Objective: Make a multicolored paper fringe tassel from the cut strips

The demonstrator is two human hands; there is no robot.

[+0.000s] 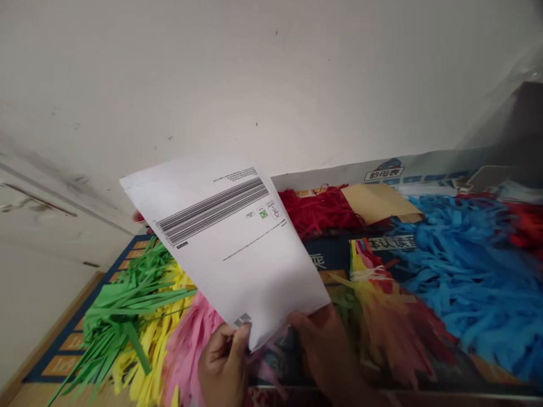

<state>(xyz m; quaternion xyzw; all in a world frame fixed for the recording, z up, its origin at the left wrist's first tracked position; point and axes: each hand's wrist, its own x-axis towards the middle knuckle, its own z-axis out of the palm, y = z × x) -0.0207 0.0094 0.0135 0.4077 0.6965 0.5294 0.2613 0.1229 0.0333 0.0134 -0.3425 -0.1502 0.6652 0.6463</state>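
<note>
A white paper envelope (237, 265), printed with a wide barcode, small logos and lines of fine text, is held up at a tilt before me. My left hand (223, 362) pinches its lower left corner between thumb and fingers. At the lower right edge, my right hand (326, 347) grips the envelope, its fingers partly behind the paper and a little blurred. Beneath and behind the envelope lie pink paper strips (193, 339) and yellow strips (148, 350). Close to my right hand is a multicoloured bundle of strips (386, 316), tied near its top with a white band.
Green strips (123, 311) lie at the left of the dark blue printed mat (46, 362). Red strips (326, 212) and a tan envelope (379, 203) rest against the white wall (271, 85). A large blue strip pile (470, 282) covers the right side.
</note>
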